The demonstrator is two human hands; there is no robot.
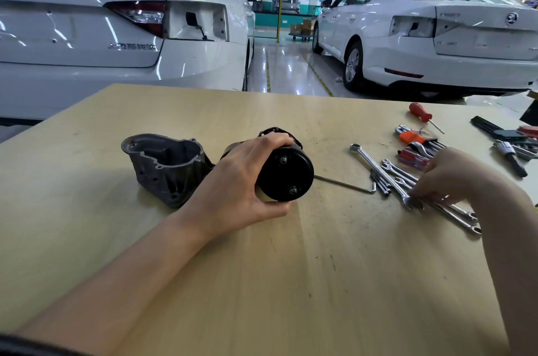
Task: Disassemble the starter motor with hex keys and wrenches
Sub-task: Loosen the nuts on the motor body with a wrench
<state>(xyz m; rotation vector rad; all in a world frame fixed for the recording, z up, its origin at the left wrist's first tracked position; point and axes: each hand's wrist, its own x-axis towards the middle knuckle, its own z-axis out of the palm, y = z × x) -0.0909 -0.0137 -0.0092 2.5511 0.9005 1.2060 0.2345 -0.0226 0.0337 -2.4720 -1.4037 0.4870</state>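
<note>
Black cylindrical steel motor body (283, 173) lay on its side near the middle of the pale wooden worktop (291, 268), my left hand (241, 181) wrapped around it in a firm grip. Its grey cast-aluminium nose housing (166, 169) sat just beside it on the left; whether the two were separated I could not tell. Two through-bolt heads (292, 189) remained in the end cap, so I judged most of the strip-down outstanding. My right hand (454, 175) rested among the chrome combination wrenches (407, 181), fingers curled onto one. A bent steel hex key (349, 185) lay between motor and wrenches.
</note>
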